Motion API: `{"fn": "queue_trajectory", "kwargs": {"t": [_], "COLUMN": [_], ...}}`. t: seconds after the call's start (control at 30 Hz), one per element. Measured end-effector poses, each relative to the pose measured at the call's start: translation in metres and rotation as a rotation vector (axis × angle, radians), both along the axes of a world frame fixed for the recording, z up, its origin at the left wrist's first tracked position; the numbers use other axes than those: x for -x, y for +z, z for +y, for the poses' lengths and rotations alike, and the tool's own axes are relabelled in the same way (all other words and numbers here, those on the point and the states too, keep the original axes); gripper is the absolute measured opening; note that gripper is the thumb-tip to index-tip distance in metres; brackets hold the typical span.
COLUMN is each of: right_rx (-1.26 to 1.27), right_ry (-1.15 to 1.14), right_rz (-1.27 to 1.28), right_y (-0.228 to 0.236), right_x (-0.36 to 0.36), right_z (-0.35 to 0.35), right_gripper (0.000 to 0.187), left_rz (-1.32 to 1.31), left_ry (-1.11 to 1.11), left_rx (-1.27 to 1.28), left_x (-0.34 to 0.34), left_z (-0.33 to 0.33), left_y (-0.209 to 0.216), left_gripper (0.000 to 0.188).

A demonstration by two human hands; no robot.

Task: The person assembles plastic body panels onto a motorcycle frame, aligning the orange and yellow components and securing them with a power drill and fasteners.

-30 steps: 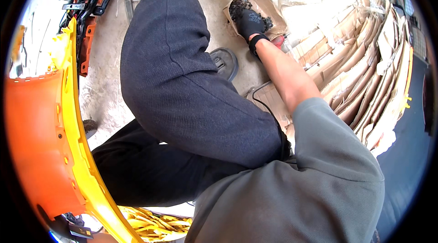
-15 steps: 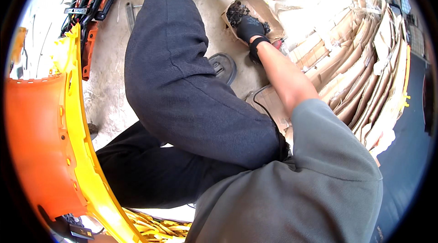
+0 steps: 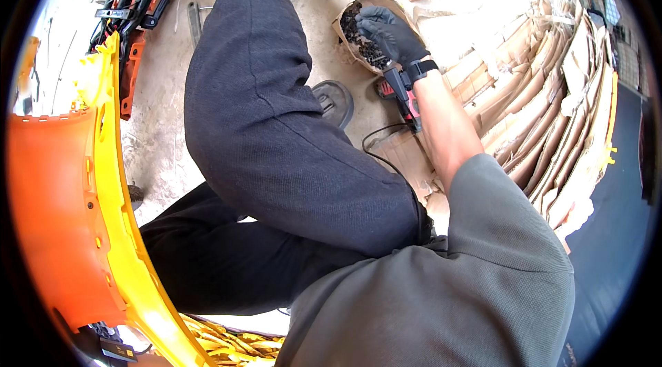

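My right hand (image 3: 392, 34), in a dark grey glove with a black strap at the wrist, is over a small open cardboard box (image 3: 338, 26). Its fingers are curled together at the tips; whatever they may hold is too small to make out. Loose small black parts (image 3: 369, 53), perhaps screws or clips, fill the box below the fingers. A red and black power tool (image 3: 412, 106) lies on the floor beside my wrist, partly hidden by my forearm. My left hand is out of sight.
Flattened cardboard (image 3: 527, 118) is stacked along the right. A grey round-ended object (image 3: 334, 101) lies by my bent leg. On the left stands a large orange and yellow panel (image 3: 55, 208), with a black and orange frame (image 3: 134, 29) farther off. A wrench-like tool (image 3: 194, 22) lies beyond my knee.
My right hand has come up out of the black parts and turned, its fingers now curled at the tips. The forearm has shifted slightly, uncovering more of the red tool.
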State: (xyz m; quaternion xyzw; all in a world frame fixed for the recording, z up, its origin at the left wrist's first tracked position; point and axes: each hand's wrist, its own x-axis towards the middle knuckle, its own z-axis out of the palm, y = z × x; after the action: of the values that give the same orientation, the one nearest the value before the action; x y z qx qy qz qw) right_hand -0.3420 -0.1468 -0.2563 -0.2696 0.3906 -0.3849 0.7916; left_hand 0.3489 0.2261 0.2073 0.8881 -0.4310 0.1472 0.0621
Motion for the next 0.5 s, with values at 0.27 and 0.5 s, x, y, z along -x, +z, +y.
{"fn": "queue_trajectory", "kwargs": {"t": [0.27,0.5], "right_rx": [0.031,0.500], "right_ry": [0.102,0.260], "right_rz": [0.057,0.592], "right_y": [0.018,0.051], "right_x": [0.008,-0.023], "right_z": [0.000,0.001], "right_gripper": [0.018,0.019], "left_rz": [-0.012,-0.096], "left_ry": [-0.030,-0.049], "left_rx": [0.002,-0.044], "left_x": [0.011,0.032], "left_z": [-0.013,0.011], "left_y": [-0.003,-0.012], "left_gripper": [0.038,0.038]}}
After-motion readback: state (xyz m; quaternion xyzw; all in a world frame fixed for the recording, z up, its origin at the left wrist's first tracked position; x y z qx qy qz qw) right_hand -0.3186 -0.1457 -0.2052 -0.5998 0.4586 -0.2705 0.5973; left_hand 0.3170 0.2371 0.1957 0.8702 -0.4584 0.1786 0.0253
